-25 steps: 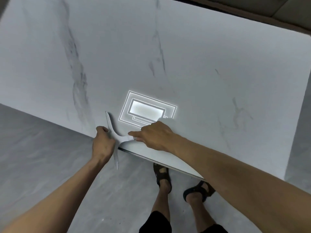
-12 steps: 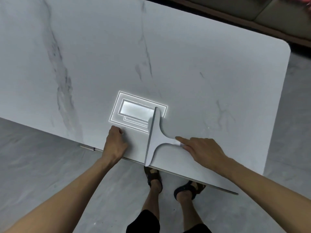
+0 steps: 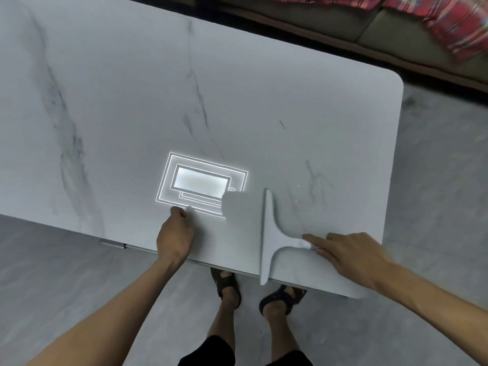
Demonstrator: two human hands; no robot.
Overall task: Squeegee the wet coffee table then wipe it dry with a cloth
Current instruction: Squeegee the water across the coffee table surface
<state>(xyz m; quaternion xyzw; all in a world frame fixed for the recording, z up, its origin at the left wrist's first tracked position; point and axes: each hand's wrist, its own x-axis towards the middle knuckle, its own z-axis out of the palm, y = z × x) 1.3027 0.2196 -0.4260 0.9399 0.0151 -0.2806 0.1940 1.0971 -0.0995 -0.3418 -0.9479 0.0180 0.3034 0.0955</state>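
Note:
The white marble coffee table [image 3: 237, 88] fills most of the head view. A white T-shaped squeegee [image 3: 267, 233] lies on it near the front edge, and the near end of its blade sticks out past that edge. My right hand [image 3: 348, 256] holds the end of the handle, index finger stretched along it. My left hand [image 3: 175, 237] rests on the tabletop by the front edge, to the left of the blade, with its fingers curled under and nothing in it. A few small droplets [image 3: 310, 186] glint just right of the blade.
A ceiling light reflects brightly off the tabletop [image 3: 200, 184]. The table's rounded far right corner [image 3: 394, 83] meets grey floor [image 3: 435, 167]. A sofa [image 3: 343, 25] with red plaid fabric [image 3: 459, 25] stands behind. My sandalled feet [image 3: 253, 291] are under the front edge.
The squeegee has slid right along the front edge with my right hand. My left hand let go of the blade and now rests on the table. The view has shifted right.

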